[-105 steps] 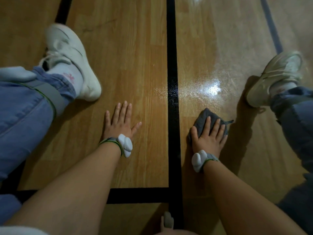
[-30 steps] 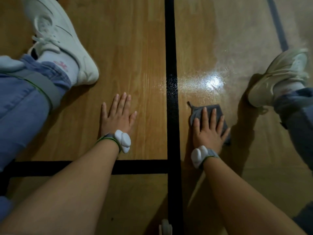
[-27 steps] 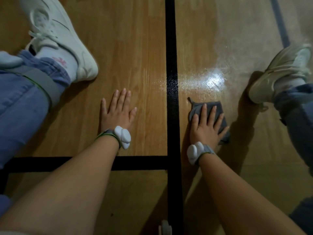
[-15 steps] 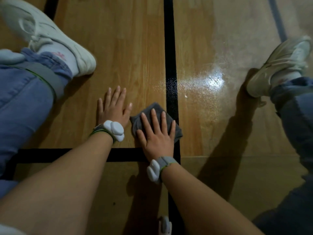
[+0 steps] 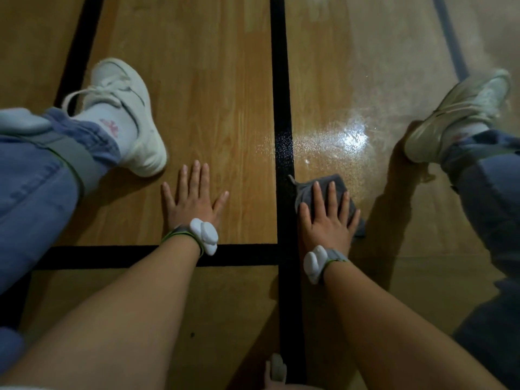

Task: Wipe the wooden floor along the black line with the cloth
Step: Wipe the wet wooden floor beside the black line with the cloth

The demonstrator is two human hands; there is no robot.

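Far left: a blue-jeaned leg (image 5: 33,175) with a grey strap, ending in a white lace-up sneaker (image 5: 126,116) planted on the glossy wooden plank floor (image 5: 213,80). Just right of that shoe, the left hand (image 5: 191,201) pressed flat on the boards, fingers spread and released, gripping nothing, a white wrist tracker (image 5: 204,235) strapped behind it. Nearer, a black cross stripe (image 5: 112,256) running under that wrist. Centre: the long black floor line (image 5: 281,108) stretching from near to far. Just right of the line, touching its edge, the crumpled dark grey wiping cloth (image 5: 327,182) lying on the floor, pinned under the right hand (image 5: 327,220), palm down, fingers extended rather than clenched. Beyond the cloth, a bright wet-looking sheen (image 5: 349,136). Far right: a second white sneaker (image 5: 461,114) and jeaned leg (image 5: 492,192).
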